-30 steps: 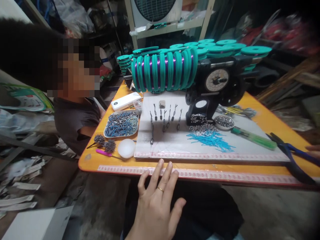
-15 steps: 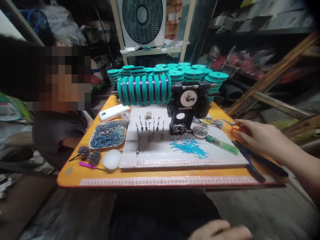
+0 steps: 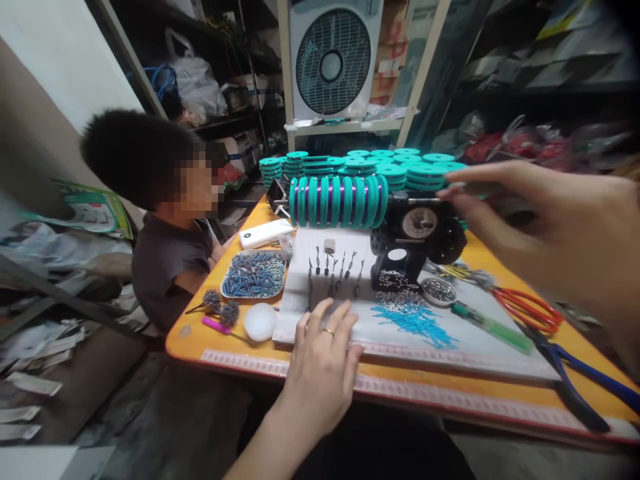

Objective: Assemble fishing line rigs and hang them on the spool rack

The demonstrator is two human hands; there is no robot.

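Left hand (image 3: 323, 360) lies flat, fingers spread and holding nothing, pressing on the near edge of the white board (image 3: 480, 343) that sits on the orange tabletop (image 3: 210, 327). Right hand (image 3: 545, 230) is up in the air to the right of the black winding machine (image 3: 415, 243), fingers stretched toward its top beside the row of teal spools (image 3: 340, 200) on the shaft; it is blurred, so whether a fingertip touches the machine is hard to say, but it looks empty and unclenched. In front of the machine: a heap of small silver beads (image 3: 400, 293), a scatter of blue tubes (image 3: 415, 320), and a little metal dish (image 3: 439, 290) just to the right. Left of the machine stands a row of dark hooked pieces (image 3: 335, 267) on the board, and further left a tray of blue-grey cylinders (image 3: 254, 275). To the machine's right lie a green lighter (image 3: 493, 327), red scissors (image 3: 525, 308) and blue pliers (image 3: 580, 377). A person (image 3: 165, 233) sits at the tabletop's far left side. To do this reach well, I'd say the left hand should pin the board steady while the right comes in above the spools, clear of the loose beads and tubes below.
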